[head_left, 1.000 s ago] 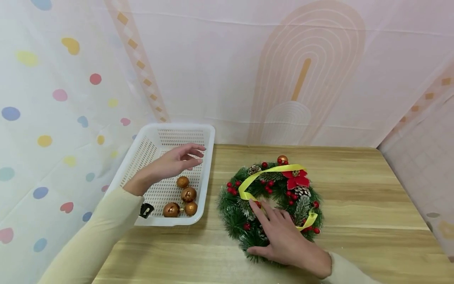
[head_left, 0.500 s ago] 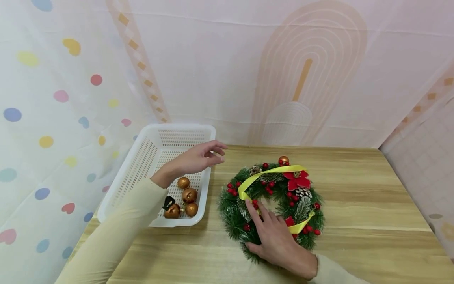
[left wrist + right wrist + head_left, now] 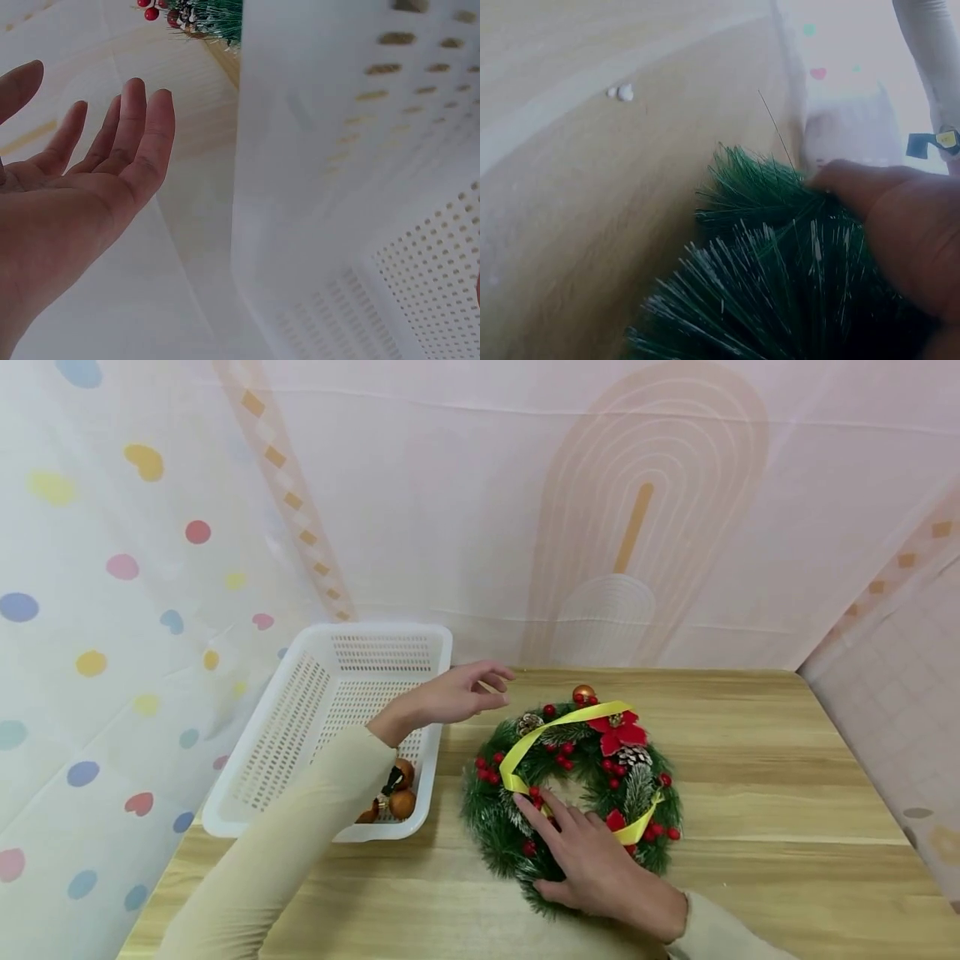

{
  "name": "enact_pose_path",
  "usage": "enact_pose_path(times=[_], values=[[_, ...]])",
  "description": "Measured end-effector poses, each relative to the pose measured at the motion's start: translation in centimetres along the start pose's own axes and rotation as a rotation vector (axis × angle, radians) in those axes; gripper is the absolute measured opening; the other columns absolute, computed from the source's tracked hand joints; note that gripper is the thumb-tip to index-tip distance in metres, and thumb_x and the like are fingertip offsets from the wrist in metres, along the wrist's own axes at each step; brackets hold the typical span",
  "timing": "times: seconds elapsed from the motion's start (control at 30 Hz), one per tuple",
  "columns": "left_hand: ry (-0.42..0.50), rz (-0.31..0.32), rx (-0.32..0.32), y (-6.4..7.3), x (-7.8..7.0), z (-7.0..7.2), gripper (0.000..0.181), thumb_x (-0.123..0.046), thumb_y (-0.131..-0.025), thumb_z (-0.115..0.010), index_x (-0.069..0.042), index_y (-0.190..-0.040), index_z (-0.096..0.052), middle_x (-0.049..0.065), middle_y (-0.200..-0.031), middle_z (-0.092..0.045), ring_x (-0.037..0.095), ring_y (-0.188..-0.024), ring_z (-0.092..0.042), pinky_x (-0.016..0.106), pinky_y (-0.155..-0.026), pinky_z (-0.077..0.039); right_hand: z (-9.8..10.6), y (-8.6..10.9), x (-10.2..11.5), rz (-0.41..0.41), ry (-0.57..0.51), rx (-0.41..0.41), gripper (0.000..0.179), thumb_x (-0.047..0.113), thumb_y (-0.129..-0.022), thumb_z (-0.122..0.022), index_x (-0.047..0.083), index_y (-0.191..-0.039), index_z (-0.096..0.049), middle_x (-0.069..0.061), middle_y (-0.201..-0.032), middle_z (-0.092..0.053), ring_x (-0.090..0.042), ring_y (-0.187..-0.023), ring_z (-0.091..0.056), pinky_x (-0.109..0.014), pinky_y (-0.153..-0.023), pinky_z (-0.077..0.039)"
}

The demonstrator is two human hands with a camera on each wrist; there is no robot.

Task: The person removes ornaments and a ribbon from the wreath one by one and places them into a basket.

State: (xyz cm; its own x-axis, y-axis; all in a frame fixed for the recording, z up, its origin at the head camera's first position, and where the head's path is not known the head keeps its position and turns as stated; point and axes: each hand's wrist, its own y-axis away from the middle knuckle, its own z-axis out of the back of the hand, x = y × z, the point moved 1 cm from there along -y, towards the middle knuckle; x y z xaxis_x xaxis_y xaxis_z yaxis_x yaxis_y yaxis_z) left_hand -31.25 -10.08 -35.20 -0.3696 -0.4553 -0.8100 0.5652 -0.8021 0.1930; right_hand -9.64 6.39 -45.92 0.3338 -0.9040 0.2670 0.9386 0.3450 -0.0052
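Observation:
My left hand (image 3: 468, 692), palm bare with nothing in it, hovers just past the right rim of the basket; the left wrist view shows its fingers (image 3: 133, 112) loosely extended. On the table lies a green pine wreath (image 3: 491, 827) with red berries, pinecones, a red poinsettia (image 3: 618, 732) and a copper bauble (image 3: 583, 694) at its far edge. Yellow ribbon (image 3: 573, 718) loops loosely over it. My right hand (image 3: 596, 864) rests spread on the wreath's near side, index fingertip close to the ribbon. The thumb (image 3: 855, 184) touches the green needles in the right wrist view.
A white perforated basket (image 3: 447, 652) stands left of the wreath. Several copper baubles (image 3: 402, 804) sit in its near right corner, partly covered by my left sleeve (image 3: 292, 827). A patterned curtain (image 3: 465, 510) hangs behind the wooden table (image 3: 750, 760).
My left hand has moved right, from over the basket to beyond its rim. My right hand shifted left, then turned slightly counterclockwise together with the wreath.

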Motion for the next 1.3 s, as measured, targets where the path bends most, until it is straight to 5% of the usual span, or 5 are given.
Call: enact_pose_path(times=[0.23,0.73,0.97,1.1,1.3], values=[[0.021,0.031,0.01,-2.2,0.2,-0.7,0.042,-0.027,-0.101,-0.057,-0.018,-0.142,-0.049,0.016,-0.14,-0.052,0.026,-0.115,-0.059,0.04,-0.092,-0.052,0.2,0.7,-0.9,0.113,0.045,-0.002,0.108,0.053,-0.082,-0.076,0.031,-0.16,-0.006,-0.014,-0.157,-0.034,-0.034,-0.127,-0.052,-0.053,-0.094,-0.049],[0.033,0.114,0.04,-5.9,-0.3,-1.3,0.044,-0.028,-0.102,-0.054,-0.014,-0.143,-0.046,0.015,-0.142,-0.049,0.036,-0.128,-0.051,0.05,-0.101,-0.046,0.9,2.0,-2.1,0.228,0.025,0.069,0.105,0.051,-0.083,-0.076,0.035,-0.159,-0.005,-0.006,-0.162,-0.024,-0.028,-0.13,-0.05,-0.051,-0.098,-0.047],[0.079,0.18,0.034,-6.9,0.6,-1.5,0.044,-0.027,-0.103,-0.052,-0.013,-0.144,-0.044,0.015,-0.146,-0.045,0.036,-0.131,-0.048,0.051,-0.105,-0.043,1.0,2.4,-1.9,0.3,0.055,0.028,0.108,0.05,-0.08,-0.079,0.033,-0.16,-0.009,-0.007,-0.16,-0.028,-0.026,-0.125,-0.053,-0.049,-0.094,-0.049],[0.053,0.23,0.04,-7.5,1.2,-1.8,0.046,-0.028,-0.102,-0.053,-0.013,-0.144,-0.043,0.012,-0.138,-0.05,0.03,-0.123,-0.052,0.048,-0.101,-0.047,1.1,2.6,-1.9,0.317,0.054,0.025,0.109,0.049,-0.079,-0.081,0.032,-0.16,-0.01,-0.007,-0.16,-0.028,-0.025,-0.124,-0.054,-0.049,-0.094,-0.05],[0.075,0.274,0.087,-8.1,1.9,-2.5,0.052,-0.027,-0.103,-0.052,-0.008,-0.148,-0.036,0.008,-0.1,-0.052,0.02,-0.084,-0.047,0.038,-0.082,-0.046,1.1,2.8,-1.9,0.346,0.057,0.021,0.108,0.05,-0.079,-0.08,0.031,-0.16,-0.011,-0.007,-0.159,-0.029,-0.024,-0.123,-0.054,-0.048,-0.093,-0.05]])
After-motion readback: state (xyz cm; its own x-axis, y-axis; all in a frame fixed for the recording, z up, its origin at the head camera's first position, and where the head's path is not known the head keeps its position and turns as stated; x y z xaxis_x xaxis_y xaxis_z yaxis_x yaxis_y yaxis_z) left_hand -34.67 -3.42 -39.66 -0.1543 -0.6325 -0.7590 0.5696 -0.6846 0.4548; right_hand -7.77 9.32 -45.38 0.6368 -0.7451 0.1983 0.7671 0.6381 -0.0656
